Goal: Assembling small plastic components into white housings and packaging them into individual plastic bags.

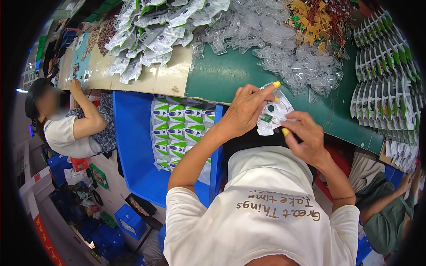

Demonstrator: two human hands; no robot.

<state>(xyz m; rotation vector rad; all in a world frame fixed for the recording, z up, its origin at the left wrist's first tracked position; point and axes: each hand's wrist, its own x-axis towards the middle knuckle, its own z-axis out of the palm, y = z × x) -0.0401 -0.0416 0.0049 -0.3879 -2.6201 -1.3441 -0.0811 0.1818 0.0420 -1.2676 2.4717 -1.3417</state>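
Note:
A white plastic housing half (pixel 278 111) with a round hole is held over the near edge of the green table by my left hand (pixel 244 108). Yellow covers sit on two of that hand's fingertips. Inside the housing lies a small green circuit board (pixel 266 118). My right hand (pixel 307 138) is at the housing's right edge, its fingers curled and a yellow cover on the thumb. Whatever those fingers pinch, if anything, is too small to make out.
Clear plastic parts (pixel 301 66) are heaped beyond my hands, with yellow-orange parts and red wires (pixel 317 22) behind. White-green housings (pixel 151 42) pile up far left; more stand in rows (pixel 384 102) at right. A blue bin (pixel 137 150) holds finished-looking housings. Co-workers sit on both sides.

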